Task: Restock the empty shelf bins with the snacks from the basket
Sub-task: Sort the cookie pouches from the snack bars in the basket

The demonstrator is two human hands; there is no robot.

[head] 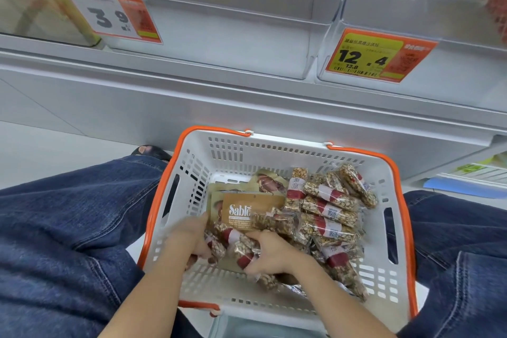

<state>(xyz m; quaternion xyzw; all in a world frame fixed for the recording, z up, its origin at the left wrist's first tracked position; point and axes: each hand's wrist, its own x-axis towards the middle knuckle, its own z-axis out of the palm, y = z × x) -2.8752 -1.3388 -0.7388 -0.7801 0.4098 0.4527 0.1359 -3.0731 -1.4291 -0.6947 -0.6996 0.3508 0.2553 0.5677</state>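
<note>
Gathering nut bars from the basket, bins above not yet filled

Both hands are down in the white basket (274,145) with orange handles, which sits on the floor between the person's knees. The left hand (196,239) curls round a couple of clear-wrapped nut bars (219,241) near the basket's near-left corner, fingers tucked under them. The right hand (270,251) grips another nut bar with a red band (244,252) just beside it, thumb and fingers wrapped round the packet. More of these bars (329,211) are heaped along the basket's right side, and tan Sablé packets (247,208) lie flat toward its far-left part, partly under the bars.

Above, the middle clear shelf bin (233,35) and the right clear bin (411,14), which carries the 12.4 price tag (378,56), look empty; the bin at the far left holds yellow goods behind the 3.9 tag (109,14).

The step in hand seems to be the pick-up: bunching a handful of bars. Next, I judge, the bunch must be lifted clear of the basket's far rim and carried up into an empty bin; which tag matches the bars cannot be read here. Loose, slippery wrappers may let a bar slide out on the way up
</note>
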